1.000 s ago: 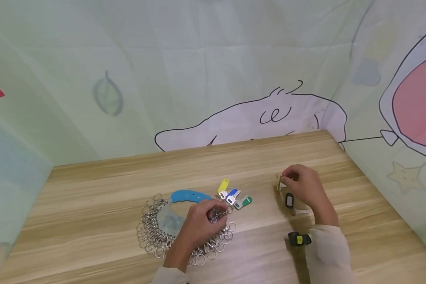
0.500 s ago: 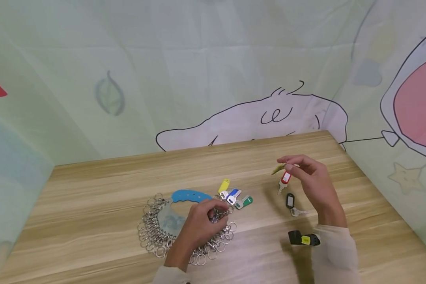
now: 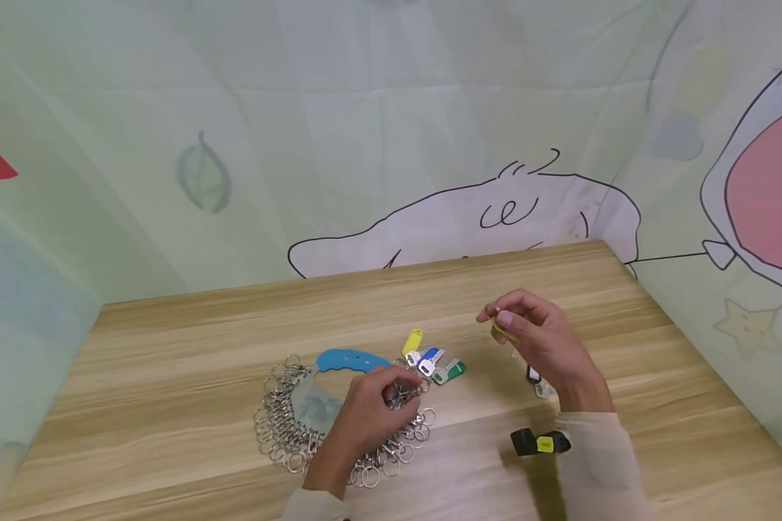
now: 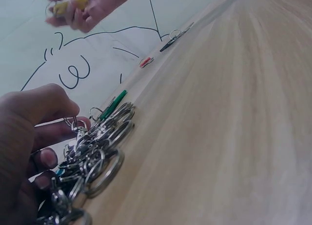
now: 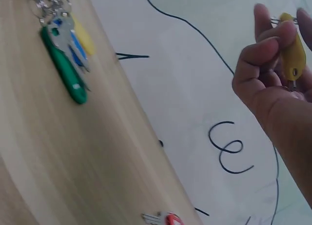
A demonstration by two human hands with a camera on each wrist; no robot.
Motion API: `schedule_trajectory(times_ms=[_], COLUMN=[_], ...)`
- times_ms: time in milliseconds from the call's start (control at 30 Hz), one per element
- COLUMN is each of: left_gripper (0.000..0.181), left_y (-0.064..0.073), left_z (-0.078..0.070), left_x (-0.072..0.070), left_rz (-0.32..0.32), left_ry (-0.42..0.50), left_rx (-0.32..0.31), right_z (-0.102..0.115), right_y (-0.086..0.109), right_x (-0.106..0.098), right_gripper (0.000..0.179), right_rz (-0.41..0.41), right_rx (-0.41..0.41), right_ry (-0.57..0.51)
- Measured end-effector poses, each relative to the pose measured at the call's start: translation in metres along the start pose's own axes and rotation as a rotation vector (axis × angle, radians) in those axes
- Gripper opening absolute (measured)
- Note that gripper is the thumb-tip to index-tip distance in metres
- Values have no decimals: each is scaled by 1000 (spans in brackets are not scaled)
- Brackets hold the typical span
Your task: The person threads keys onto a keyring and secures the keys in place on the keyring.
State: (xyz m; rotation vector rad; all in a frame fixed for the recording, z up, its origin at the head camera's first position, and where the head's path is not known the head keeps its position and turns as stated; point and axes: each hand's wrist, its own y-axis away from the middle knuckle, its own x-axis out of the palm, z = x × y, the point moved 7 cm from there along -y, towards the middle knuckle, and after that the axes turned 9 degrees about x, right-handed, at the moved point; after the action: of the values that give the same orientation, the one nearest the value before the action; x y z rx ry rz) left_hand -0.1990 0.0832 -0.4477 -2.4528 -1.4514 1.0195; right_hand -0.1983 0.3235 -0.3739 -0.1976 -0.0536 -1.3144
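Note:
My left hand (image 3: 373,405) rests over the right side of a key holder, a clear fan-shaped plate (image 3: 309,398) with a blue handle (image 3: 348,359) and many metal rings along its curve. Its thumb and fingers pinch a small metal clasp (image 4: 79,132) at the holder's edge. Raised off the table, my right hand (image 3: 544,336) holds a yellow key tag (image 5: 294,56) by its split ring; the tag hangs against the palm. Beside the left hand's fingertips lie keys with a yellow tag (image 3: 413,341), a blue tag (image 3: 428,354) and a green tag (image 3: 456,370).
A key with a red tag (image 5: 174,219) lies on the wooden table (image 3: 189,347) below the right hand, mostly hidden in the head view. Near it is a black-tagged key (image 3: 533,374). A black wrist device (image 3: 539,441) sits at the right sleeve. Printed cloth (image 3: 365,145) stands behind.
My right hand has lifted from the table with the yellow key tag, uncovering the red-tagged key, then moved left over it. The left hand stays in place on the key holder.

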Motion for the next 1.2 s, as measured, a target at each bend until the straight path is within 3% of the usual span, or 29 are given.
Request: schedule_trajectory(times_ms=[267,400,500,600,1067,1200], left_gripper=[24,26,26,27,37,34], left_y=[2,2,2,1,0,0], left_z=[1,1,1,1,2,1], left_x=[0,1,0,0,2,1], left_rz=[7,-3,-5,1,37,26], left_ry=[6,2,11,27,78,85], left_rx=[-3,23,34,28,-68,-63], right_z=[-32,-50,-63,-71,-82,-84], right_y=[-7,-11,-14,-16,-16,-16], right_x=[17,35,51,61,66,67], right_gripper=[16,17,19,17,12,11], right_rz=[55,167,277,331,355,355], right_rx=[256,329,358,370,425,431], right_ry=[198,275,320,338,329,337])
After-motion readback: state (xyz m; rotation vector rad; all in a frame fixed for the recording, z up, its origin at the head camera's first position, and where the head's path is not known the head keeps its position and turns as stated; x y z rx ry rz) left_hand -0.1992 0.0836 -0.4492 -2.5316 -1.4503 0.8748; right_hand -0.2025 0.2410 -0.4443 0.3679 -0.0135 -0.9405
